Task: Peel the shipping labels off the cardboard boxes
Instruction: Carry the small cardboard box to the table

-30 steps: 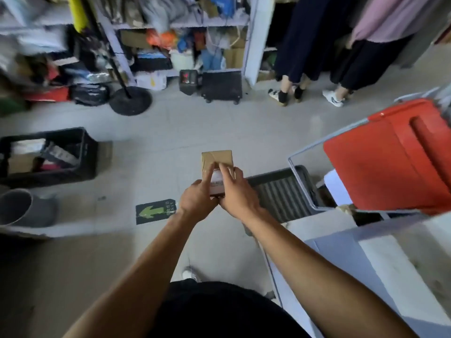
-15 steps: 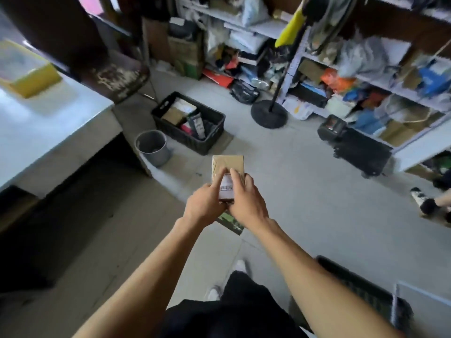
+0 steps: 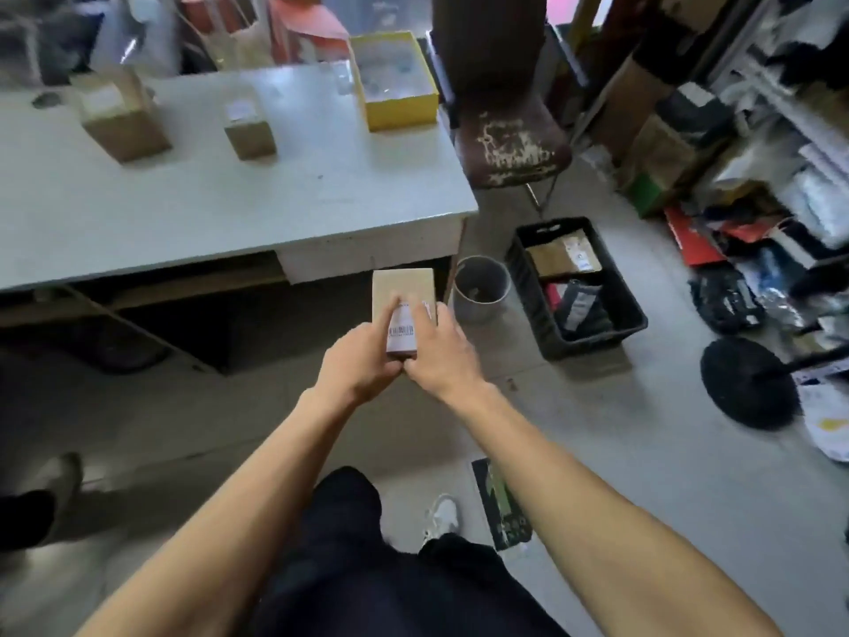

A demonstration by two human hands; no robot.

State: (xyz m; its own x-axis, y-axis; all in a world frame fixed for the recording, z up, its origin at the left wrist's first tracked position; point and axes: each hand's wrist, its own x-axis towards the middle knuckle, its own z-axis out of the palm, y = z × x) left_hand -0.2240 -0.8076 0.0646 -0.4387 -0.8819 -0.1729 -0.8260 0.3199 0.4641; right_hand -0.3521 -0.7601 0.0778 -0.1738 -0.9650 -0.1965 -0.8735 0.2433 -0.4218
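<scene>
I hold a small cardboard box [image 3: 400,287] in front of me at chest height, above the floor. A white shipping label [image 3: 402,331] with a barcode sits on its near face. My left hand [image 3: 356,360] grips the box's left side, thumb on the label's edge. My right hand [image 3: 438,349] grips the right side, fingers curled over the label's top. Two more cardboard boxes stand on the grey table [image 3: 206,209]: a larger one [image 3: 120,114] at the back left and a smaller one [image 3: 249,127] beside it, each with a white label on top.
A yellow tray [image 3: 395,82] sits at the table's far right corner. A worn brown chair [image 3: 510,144] stands behind it. On the floor to the right are a grey bin [image 3: 480,289], a black crate [image 3: 579,287] and cluttered shelves [image 3: 758,154].
The view has swung left from the shelves to the grey table. Both hands keep hold of the same box, and the label shows more of its barcode.
</scene>
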